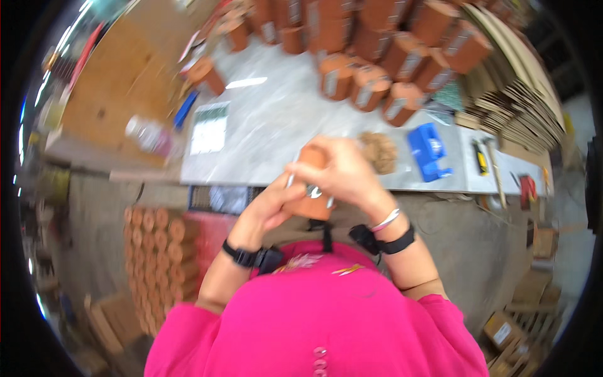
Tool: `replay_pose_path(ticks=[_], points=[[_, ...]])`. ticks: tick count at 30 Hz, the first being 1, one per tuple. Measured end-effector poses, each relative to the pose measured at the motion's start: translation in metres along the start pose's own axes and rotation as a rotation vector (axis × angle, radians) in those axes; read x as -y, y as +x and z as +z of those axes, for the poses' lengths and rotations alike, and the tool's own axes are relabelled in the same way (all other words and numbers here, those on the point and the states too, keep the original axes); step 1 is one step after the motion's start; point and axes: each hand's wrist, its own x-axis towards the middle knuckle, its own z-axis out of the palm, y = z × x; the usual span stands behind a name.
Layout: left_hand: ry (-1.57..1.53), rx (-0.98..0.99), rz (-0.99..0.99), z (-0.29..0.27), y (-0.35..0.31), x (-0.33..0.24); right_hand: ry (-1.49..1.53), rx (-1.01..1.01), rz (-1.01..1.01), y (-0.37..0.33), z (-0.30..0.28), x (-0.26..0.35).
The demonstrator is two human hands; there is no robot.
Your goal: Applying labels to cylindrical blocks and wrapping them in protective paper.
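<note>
In front of my body, near the table's front edge, both hands are on one orange-brown canister (308,208) with a pale, shiny label on its side. My left hand (275,200) is closed round its left side, the thumb reaching up along it. My right hand (344,171) grips the upper part, with its fingers curled over the top. What the right fingertips press on is partly hidden by the hand. Just right of my right hand lies a cluster of small tan discs or pieces (378,152). Beyond it stands a blue tape dispenser (429,152).
Many similar labelled canisters (370,85) are massed at the back of the table (264,135). Flat boards (512,107) are stacked at right, near a yellow-black cutter (480,160). At left are a plastic bottle (149,135) and wooden panel (125,81). More cylinders (160,251) stand stacked below.
</note>
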Motion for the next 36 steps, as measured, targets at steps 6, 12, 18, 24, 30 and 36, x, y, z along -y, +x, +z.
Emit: replay_pose_path(ticks=[6, 12, 18, 24, 30, 36], points=[[0.15, 0.07, -0.175, 0.015, 0.02, 0.001, -0.024, -0.138, 0.055, -0.021, -0.015, -0.015], [-0.047, 0.0, -0.182, 0.007, 0.023, -0.002, -0.201, -0.511, -0.088, -0.035, -0.098, -0.04], [-0.125, -0.178, 0.032, -0.04, -0.019, -0.014, -0.83, -1.053, -0.163, -0.041, -0.29, -0.073], [-0.215, -0.301, 0.142, -0.041, -0.058, -0.016, -1.039, -0.821, 0.422, 0.013, -0.392, -0.07], [-0.203, -0.244, 0.175, -0.042, -0.057, -0.011, -0.88, -0.607, 0.389, 0.017, -0.476, -0.127], [-0.173, -0.265, 0.204, -0.037, -0.053, -0.01, -0.91, -0.674, 0.358, 0.031, -0.485, -0.144]])
